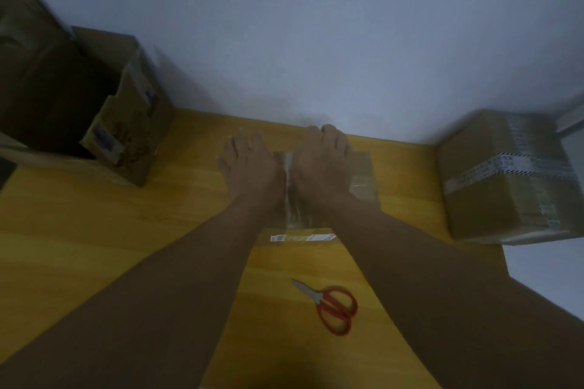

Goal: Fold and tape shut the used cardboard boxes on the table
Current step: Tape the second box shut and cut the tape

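Cardboard box (pixel 363 172) taped beneath flat, outspread left hand (pixel 252 164) and right hand (pixel 319 164); sealed box (pixel 493 180) rightward, open box (pixel 126 123) leftward remains.

Bare surface (pixel 94 230) gives passage at left centre and near left. An open box (pixel 126 123) blocks the far left corner. A taped box (pixel 499 177) blocks the right edge. A small box (pixel 363 167) occupies far centre, against the wall (pixel 316 41). Scissors (pixel 335 306) obstruct near centre.
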